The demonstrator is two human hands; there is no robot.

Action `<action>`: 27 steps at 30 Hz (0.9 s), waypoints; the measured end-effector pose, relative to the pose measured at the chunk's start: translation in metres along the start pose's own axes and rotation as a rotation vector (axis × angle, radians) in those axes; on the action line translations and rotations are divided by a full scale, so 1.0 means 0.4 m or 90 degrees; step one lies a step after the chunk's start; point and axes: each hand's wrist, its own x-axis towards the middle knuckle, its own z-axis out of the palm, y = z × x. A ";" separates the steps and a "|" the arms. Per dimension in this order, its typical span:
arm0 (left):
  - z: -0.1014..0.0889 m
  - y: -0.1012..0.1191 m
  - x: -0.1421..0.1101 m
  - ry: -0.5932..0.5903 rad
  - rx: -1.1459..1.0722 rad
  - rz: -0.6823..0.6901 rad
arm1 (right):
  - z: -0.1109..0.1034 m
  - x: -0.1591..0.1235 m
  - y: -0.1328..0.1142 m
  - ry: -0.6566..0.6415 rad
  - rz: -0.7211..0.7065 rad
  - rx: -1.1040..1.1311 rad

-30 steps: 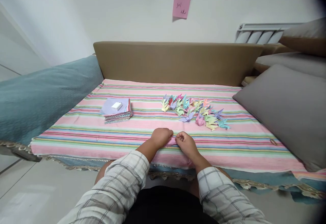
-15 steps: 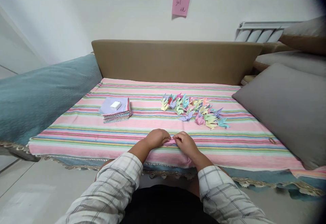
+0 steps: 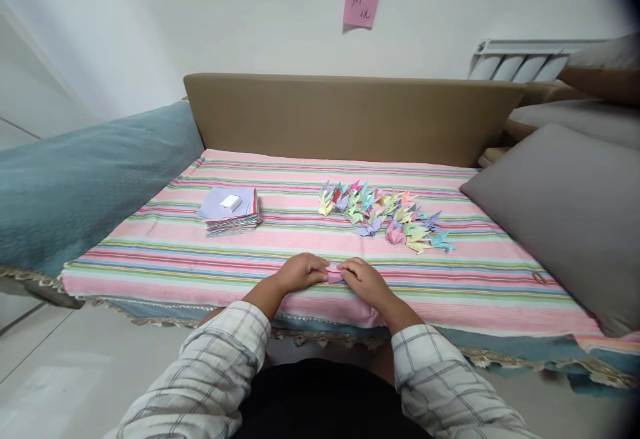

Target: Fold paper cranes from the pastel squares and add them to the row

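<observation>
A small piece of pink folded paper is between my two hands, close to the front edge of the striped cloth. My left hand is closed on the paper's left side, and my right hand pinches its right side. The fingers cover much of the paper, so its full shape is hidden. Just beyond my hands lies a cluster of folded paper cranes in several pastel colours.
To the left sits a stack of coloured paper sheets with a white block on top. A grey cushion leans at the right, near a small brown loop. Behind rises the brown backrest.
My left fingers have shifted slightly left along the paper, and more of the pink paper shows between my hands. The whole view has moved a little.
</observation>
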 end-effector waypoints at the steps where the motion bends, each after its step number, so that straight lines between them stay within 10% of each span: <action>1: -0.002 0.003 0.000 -0.002 0.009 -0.007 | 0.001 -0.002 0.000 0.001 -0.004 0.015; 27: 0.001 0.009 -0.002 0.023 0.123 -0.092 | 0.056 0.028 -0.019 0.006 0.072 -0.081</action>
